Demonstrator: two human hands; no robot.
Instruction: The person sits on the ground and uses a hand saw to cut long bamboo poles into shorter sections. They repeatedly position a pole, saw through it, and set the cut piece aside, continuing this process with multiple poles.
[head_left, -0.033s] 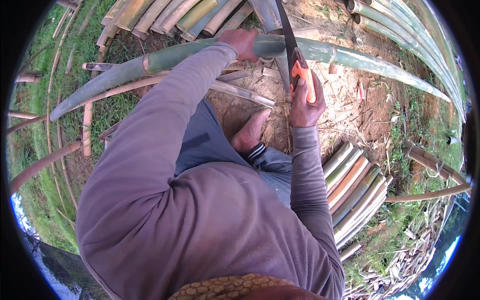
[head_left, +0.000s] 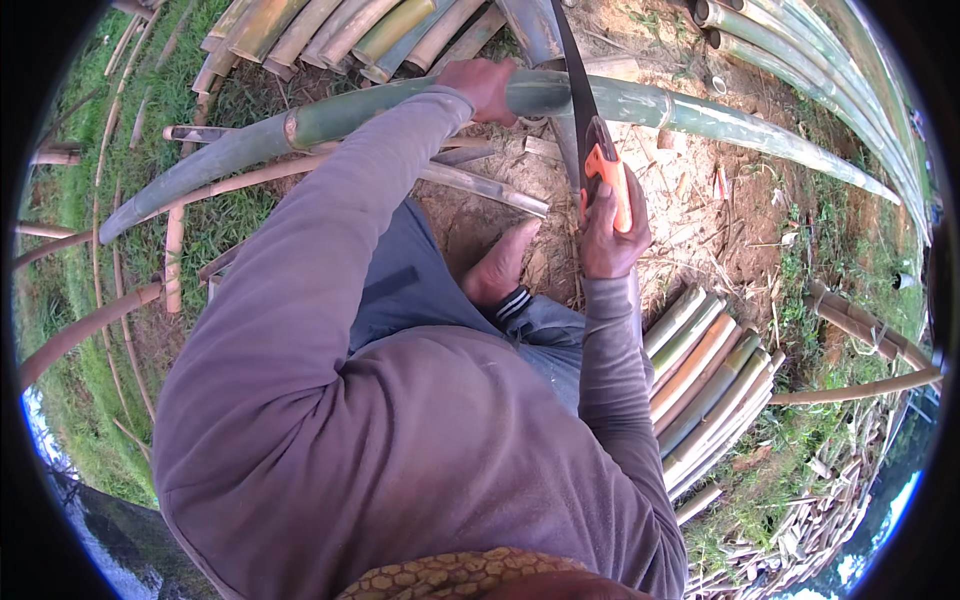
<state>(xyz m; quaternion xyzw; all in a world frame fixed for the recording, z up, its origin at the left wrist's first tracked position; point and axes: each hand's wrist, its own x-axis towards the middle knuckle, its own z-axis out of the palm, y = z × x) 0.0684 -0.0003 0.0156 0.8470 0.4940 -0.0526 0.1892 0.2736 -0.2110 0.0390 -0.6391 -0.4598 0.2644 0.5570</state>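
A long green bamboo pole (head_left: 360, 108) lies across in front of me, from left to right. My left hand (head_left: 482, 90) is wrapped around it, left of the saw. In my right hand (head_left: 613, 232) is the orange handle of a hand saw (head_left: 579, 80), gripped with the thumb along its side. The dark blade crosses the pole just right of my left hand and points away from me. Whether its teeth sit in a cut cannot be made out. Under the pole, near the blade, stands a bamboo support (head_left: 567, 150), partly hidden.
Cut bamboo lengths (head_left: 330, 35) are stacked at the far left; long green poles (head_left: 790, 60) lie far right. A row of short bamboo pieces (head_left: 705, 375) rests right of my right forearm. Split bamboo (head_left: 485, 187) lies near my bare foot (head_left: 500, 265). Bamboo scraps (head_left: 815, 520) heap at lower right.
My right hand has drawn the saw a little toward me, its blade still across the pole. The left hand and the pole have stayed in place.
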